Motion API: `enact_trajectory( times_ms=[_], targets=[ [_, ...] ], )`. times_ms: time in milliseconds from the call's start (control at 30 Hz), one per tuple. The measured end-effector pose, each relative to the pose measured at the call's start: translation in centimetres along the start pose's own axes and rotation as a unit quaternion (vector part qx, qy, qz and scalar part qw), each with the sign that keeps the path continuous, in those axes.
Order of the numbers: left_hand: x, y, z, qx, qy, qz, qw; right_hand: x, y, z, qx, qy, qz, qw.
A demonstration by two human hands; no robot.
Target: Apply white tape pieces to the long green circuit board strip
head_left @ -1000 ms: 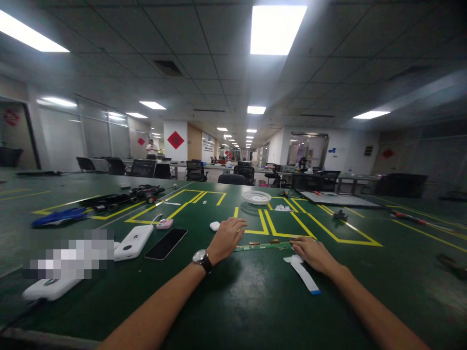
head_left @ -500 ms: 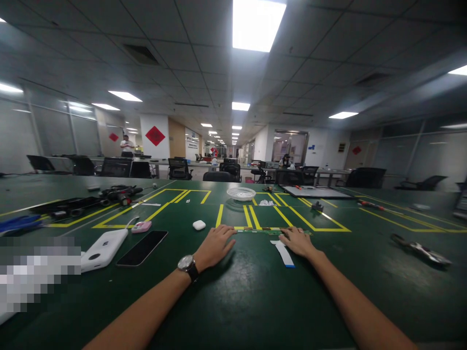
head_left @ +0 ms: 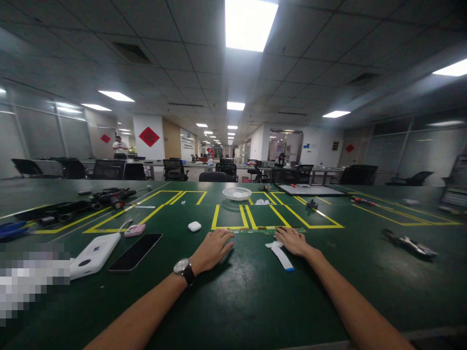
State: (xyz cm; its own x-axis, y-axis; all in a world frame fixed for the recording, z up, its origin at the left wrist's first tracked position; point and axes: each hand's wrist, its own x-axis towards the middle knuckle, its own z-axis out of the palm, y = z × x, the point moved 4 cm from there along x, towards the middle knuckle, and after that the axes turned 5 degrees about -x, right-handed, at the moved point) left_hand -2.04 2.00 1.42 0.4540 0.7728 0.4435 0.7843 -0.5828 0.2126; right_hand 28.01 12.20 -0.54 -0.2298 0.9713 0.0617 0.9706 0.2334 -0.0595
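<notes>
Green strip (head_left: 269, 231) shifted beside yellow tape edge (head_left: 230, 228), open room nearer; left fingers (head_left: 223, 235) spread, grip of right fingers (head_left: 285, 233) unclear

A green tabletop (head_left: 237, 301) marked with yellow tape (head_left: 324, 227) carried a narrow green circuit board (head_left: 268, 231), with a white flat ribbon cable (head_left: 281, 257) lying just nearer the camera. To their left lay a white earbud case (head_left: 194, 226), a smartphone (head_left: 135, 253), a pink case (head_left: 134, 230) and a white power bank (head_left: 97, 255). A round white openwork basket (head_left: 237, 194) stood beyond the board.
</notes>
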Motion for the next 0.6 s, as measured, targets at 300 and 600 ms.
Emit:
enact_trajectory(
  times_ms=[300,600],
  targets=[
    [0.0,0.5,-0.3,0.000,0.032,0.019,0.999,-2.0,-2.8,-3.0,-0.051,0.049,0.003,0.997],
    [0.1,0.4,-0.3,0.006,0.020,0.012,1.000,-4.6,-7.8,-3.3,0.000,0.032,-0.252,0.967]
  ],
)
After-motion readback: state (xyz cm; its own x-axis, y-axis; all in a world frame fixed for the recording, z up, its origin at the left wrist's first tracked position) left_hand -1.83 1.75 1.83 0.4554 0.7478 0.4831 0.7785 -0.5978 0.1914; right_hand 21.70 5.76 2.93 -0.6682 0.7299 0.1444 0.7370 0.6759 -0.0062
